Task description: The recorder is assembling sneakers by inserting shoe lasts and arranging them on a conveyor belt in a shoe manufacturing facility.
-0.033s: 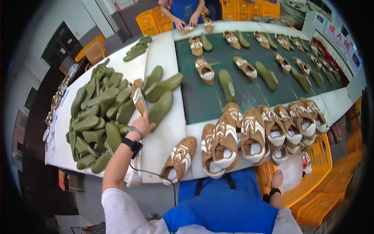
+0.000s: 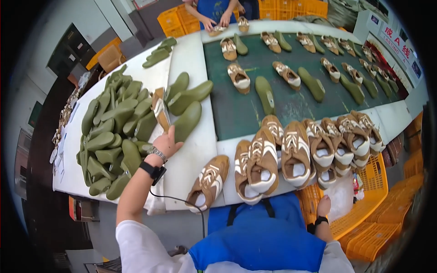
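My left hand [image 2: 166, 144] reaches over the white tabletop, its fingers at the lower end of a brown and white sneaker [image 2: 160, 112] and seemingly gripping it. That sneaker is tipped on its side between a heap of green shoe lasts [image 2: 119, 113] and a few loose lasts [image 2: 187, 122]. Low on the right, my right hand [image 2: 323, 207] hangs over an orange crate [image 2: 377, 191], beside a clear plastic bag [image 2: 340, 200]; its fingers are hidden. Several brown sneakers with white stripes [image 2: 297, 152] line the table's near edge, and a single sneaker [image 2: 208, 182] sits left of them.
Pairs of sneakers and lasts stand in rows on a green surface [image 2: 236, 109]. Across the table another person's hands [image 2: 216, 22] work on a sneaker. A black cord [image 2: 182, 200] runs from near my left wrist. More orange crates [image 2: 378, 236] are stacked at the right.
The whole view has shifted slightly, so the table sits a little higher. My left hand and the sneaker at its fingers keep nearly the same place. The other person's hands have moved a little.
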`<act>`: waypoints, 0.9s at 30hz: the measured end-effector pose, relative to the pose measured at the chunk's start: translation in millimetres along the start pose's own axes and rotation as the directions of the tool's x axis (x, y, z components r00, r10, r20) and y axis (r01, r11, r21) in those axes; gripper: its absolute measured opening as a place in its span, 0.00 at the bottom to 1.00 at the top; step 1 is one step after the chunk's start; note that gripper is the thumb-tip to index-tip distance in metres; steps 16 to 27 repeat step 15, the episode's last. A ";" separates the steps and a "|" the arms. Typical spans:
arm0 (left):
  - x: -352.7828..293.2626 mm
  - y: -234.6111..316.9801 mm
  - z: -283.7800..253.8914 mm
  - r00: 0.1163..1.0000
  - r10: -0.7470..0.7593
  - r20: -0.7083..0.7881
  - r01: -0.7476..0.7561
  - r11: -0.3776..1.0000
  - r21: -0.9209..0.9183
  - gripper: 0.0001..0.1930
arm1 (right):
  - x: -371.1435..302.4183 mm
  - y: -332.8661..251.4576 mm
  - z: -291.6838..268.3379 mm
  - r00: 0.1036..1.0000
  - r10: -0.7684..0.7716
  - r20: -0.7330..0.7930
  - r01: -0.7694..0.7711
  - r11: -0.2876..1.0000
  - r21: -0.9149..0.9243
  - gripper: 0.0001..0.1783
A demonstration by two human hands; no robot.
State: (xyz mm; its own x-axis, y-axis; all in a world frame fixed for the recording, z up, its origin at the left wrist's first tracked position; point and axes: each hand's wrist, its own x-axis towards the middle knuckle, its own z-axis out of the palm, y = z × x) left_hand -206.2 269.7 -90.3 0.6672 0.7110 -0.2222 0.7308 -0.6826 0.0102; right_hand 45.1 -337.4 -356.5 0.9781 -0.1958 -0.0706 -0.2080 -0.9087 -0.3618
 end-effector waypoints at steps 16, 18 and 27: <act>-39.6 34.0 91.6 0.998 0.045 -0.052 -0.065 0.871 -0.487 0.49 | 9.1 -1.1 -17.9 0.987 0.081 0.137 -0.083 0.996 0.011 0.27; -39.6 34.0 91.6 0.998 0.045 -0.052 -0.065 0.871 -0.487 0.49 | 9.1 -1.1 -17.9 0.987 0.081 0.137 -0.083 0.996 0.011 0.27; -39.6 34.0 91.6 0.998 0.045 -0.052 -0.065 0.871 -0.487 0.49 | 9.1 -1.1 -17.9 0.987 0.081 0.137 -0.083 0.996 0.011 0.27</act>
